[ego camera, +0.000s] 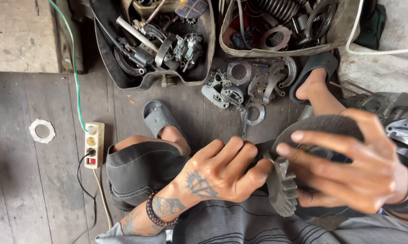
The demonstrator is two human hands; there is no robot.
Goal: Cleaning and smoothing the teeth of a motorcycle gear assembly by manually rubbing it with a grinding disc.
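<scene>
- I see my left hand (217, 174) curled shut on the rim of a grey, toothed metal gear wheel (283, 187), thumb pressed against its near edge.
- My right hand (348, 165) wraps the same gear wheel from the far side, fingers spread over its dark round face and clamped on it.
- The gear wheel sits low and right of centre, above my lap, tilted so its cast teeth face me; the teeth look dull grey and evenly cut.
- Just beyond it, loose silver metal engine parts (247, 88) lie on the dark wooden plank floor (27, 180).
- Two black plastic tubs of parts (154, 40) close off the top edge.
- To the left, a white power strip (93, 144) and a white flat ring (42, 131) lie well apart from my hands, with bare planks around them.
</scene>
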